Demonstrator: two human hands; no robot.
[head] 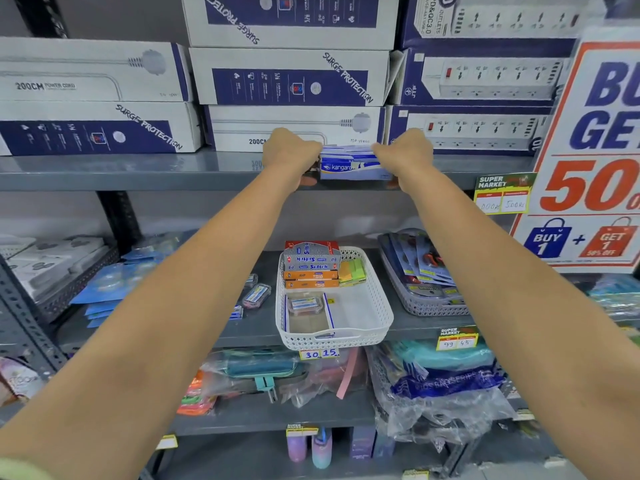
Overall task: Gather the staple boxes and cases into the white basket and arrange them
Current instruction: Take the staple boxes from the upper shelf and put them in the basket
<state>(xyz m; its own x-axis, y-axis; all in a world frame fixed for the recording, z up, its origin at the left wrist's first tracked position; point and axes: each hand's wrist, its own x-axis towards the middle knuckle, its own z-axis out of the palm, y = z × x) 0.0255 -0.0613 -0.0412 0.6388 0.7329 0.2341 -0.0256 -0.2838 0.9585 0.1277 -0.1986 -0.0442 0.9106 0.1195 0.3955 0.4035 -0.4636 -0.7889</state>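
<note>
On the upper grey shelf (138, 171) a row of blue and white Kangaro staple boxes (349, 166) is squeezed between my left hand (291, 154) and my right hand (403, 154), at the shelf's front edge. One shelf down stands the white basket (377, 306). It holds stacked grey and orange staple boxes (310, 265) at its back left, green and yellow packs (353, 271) beside them, and a clear case (304, 304) on a flat box at the front left. Small clear staple cases (256, 296) lie on the shelf left of the basket.
Large power strip cartons (291, 77) are stacked right behind my hands. A grey basket of carded items (426, 285) sits right of the white one. A big red and blue sale sign (595, 150) hangs at the right. Blue packets (107, 289) lie at the left.
</note>
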